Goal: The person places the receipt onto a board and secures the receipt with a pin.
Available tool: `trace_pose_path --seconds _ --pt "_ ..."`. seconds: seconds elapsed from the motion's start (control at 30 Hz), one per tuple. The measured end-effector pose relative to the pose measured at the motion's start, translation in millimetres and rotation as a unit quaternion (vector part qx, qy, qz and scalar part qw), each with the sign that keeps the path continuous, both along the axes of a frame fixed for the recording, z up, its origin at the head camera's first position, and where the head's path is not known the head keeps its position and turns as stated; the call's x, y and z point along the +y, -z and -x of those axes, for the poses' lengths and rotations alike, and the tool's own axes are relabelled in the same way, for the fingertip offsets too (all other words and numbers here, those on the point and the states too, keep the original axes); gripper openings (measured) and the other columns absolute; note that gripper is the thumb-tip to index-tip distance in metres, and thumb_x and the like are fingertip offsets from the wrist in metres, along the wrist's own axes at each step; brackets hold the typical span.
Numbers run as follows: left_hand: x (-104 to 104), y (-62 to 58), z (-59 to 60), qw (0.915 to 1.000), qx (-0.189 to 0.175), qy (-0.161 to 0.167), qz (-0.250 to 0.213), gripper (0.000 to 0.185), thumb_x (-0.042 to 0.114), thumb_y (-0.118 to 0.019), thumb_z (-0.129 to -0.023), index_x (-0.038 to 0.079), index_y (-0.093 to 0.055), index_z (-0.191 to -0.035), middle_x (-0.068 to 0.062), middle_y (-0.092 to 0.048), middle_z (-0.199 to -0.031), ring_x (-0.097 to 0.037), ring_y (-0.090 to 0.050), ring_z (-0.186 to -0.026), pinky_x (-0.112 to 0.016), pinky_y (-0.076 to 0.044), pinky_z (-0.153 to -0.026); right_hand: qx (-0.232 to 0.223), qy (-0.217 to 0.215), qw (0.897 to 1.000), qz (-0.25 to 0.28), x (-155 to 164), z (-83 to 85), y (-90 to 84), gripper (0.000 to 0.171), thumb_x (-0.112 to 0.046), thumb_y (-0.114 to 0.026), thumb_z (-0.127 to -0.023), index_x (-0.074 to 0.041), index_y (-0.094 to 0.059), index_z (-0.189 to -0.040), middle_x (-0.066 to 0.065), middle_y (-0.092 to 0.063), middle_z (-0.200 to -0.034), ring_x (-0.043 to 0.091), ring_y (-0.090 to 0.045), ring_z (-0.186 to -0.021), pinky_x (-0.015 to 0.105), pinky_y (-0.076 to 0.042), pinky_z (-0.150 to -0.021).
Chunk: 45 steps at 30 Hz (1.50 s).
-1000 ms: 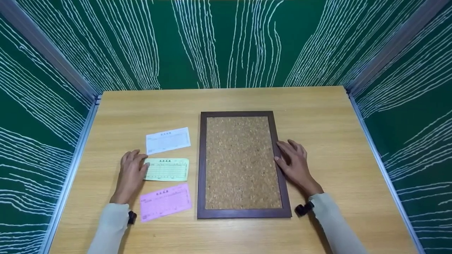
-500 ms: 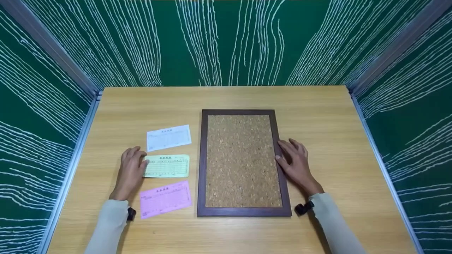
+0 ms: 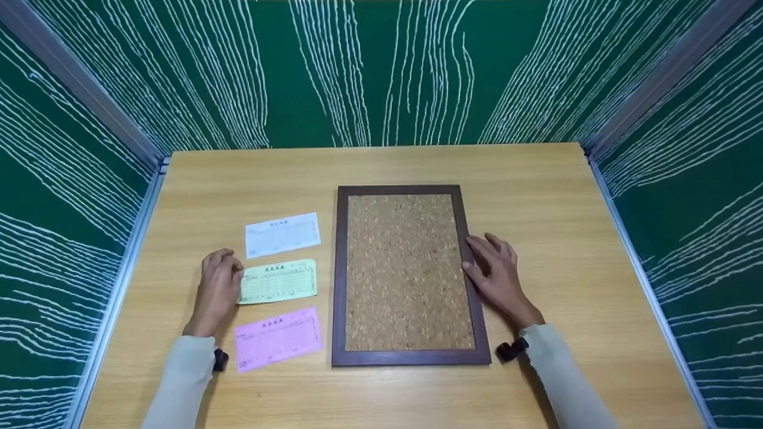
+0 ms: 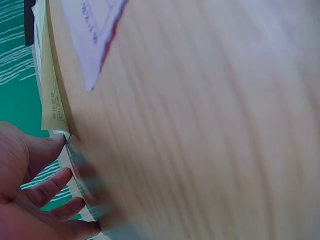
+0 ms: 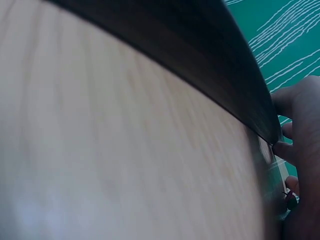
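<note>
My left hand (image 3: pixel 217 286) pinches the left edge of a green printed slip (image 3: pixel 279 282) between thumb and fingertips. Seen from the left wrist, the thumb (image 4: pixel 47 150) lies at the corner of the slip (image 4: pixel 52 107), and the other fingers spread toward the table. A white printed slip (image 3: pixel 283 235) lies just beyond it, a pink one (image 3: pixel 278 338) just nearer. My right hand (image 3: pixel 498 274) touches the right side of a cork board (image 3: pixel 411 274) in a dark brown frame, thumb and index tip on its edge. In the right wrist view the fingertips meet the frame's dark side (image 5: pixel 210 65).
The light wooden table (image 3: pixel 381 399) carries the board at its middle and the three slips left of it. Green panels (image 3: pixel 381 71) with white wavy lines close off the back and both sides, joined by metal posts.
My left hand has shifted slightly left, drawing the green slip with it; the slip is now tilted, its right end farther away. My right hand stays at the board's edge.
</note>
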State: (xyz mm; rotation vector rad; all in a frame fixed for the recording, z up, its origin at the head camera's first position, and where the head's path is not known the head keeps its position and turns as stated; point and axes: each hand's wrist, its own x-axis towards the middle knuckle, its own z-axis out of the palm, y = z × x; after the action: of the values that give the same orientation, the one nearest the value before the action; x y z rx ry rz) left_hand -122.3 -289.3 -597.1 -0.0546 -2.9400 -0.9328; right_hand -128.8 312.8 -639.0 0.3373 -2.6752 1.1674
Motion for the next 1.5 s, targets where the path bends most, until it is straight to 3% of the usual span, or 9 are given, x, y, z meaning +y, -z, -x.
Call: trace_pose_path --seconds 0.13,0.4,0.6,0.8,1.2,1.5 --pt "0 -1.5 -2.1 0.9999 -0.001 -0.009 -0.007 0.007 -0.007 -0.061 -0.107 -0.01 -0.067 -0.109 -0.033 -0.051 -0.151 -0.05 -0.037 -0.15 -0.063 -0.042 -0.12 -0.003 0.0 1.0 -0.001 0 0.5 -0.3 0.056 -0.02 -0.076 -0.102 -0.009 -0.064 -0.155 0.015 -0.061 -0.158 0.045 -0.036 -0.157 0.069 -0.009 -0.126" --pt "2 -11.9 -2.5 0.9992 0.027 -0.012 -0.026 0.007 -0.006 -0.06 -0.109 -0.007 -0.067 -0.109 -0.026 -0.066 -0.121 -0.046 -0.05 -0.136 -0.059 -0.05 -0.103 0.006 -0.003 1.0 -0.003 0 1.0 0.4 0.056 -0.021 -0.076 -0.103 -0.008 -0.063 -0.155 0.016 -0.061 -0.158 0.047 -0.036 -0.157 0.07 -0.008 -0.126" --pt "5 -18.8 -3.9 0.9991 0.021 -0.021 -0.029 0.008 -0.005 -0.059 -0.109 -0.005 -0.067 -0.112 -0.023 -0.07 -0.111 -0.039 -0.062 -0.11 -0.053 -0.053 -0.093 0.009 -0.002 1.0 -0.006 0 -0.7 1.5 0.056 -0.023 -0.076 -0.103 -0.008 -0.063 -0.155 0.017 -0.061 -0.158 0.047 -0.036 -0.156 0.071 -0.009 -0.126" --pt "8 -24.1 -1.0 0.9985 0.027 -0.02 -0.042 0.009 -0.006 -0.06 -0.109 -0.006 -0.068 -0.113 -0.022 -0.07 -0.111 -0.037 -0.067 -0.104 -0.051 -0.055 -0.092 0.02 -0.003 1.0 -0.003 0 -0.3 1.5 0.055 -0.022 -0.077 -0.102 -0.007 -0.064 -0.154 0.016 -0.062 -0.157 0.048 -0.037 -0.155 0.071 -0.011 -0.125" --pt "9 -28.0 -0.1 0.9958 0.074 -0.011 -0.053 0.011 -0.011 -0.063 -0.105 -0.007 -0.072 -0.109 -0.022 -0.075 -0.107 -0.035 -0.072 -0.099 -0.05 -0.058 -0.086 0.015 -0.004 1.0 0.001 0 -0.9 2.1 0.055 -0.023 -0.076 -0.102 -0.008 -0.064 -0.154 0.015 -0.062 -0.158 0.047 -0.037 -0.156 0.071 -0.009 -0.125" --pt "10 -30.8 1.4 0.9945 0.079 0.008 -0.068 0.012 -0.013 -0.065 -0.104 -0.004 -0.073 -0.105 -0.017 -0.076 -0.103 -0.029 -0.07 -0.092 -0.025 -0.052 -0.078 0.008 -0.005 1.0 0.004 1 -0.3 2.3 0.055 -0.02 -0.076 -0.103 -0.007 -0.064 -0.155 0.018 -0.062 -0.157 0.047 -0.036 -0.157 0.071 -0.006 -0.127"
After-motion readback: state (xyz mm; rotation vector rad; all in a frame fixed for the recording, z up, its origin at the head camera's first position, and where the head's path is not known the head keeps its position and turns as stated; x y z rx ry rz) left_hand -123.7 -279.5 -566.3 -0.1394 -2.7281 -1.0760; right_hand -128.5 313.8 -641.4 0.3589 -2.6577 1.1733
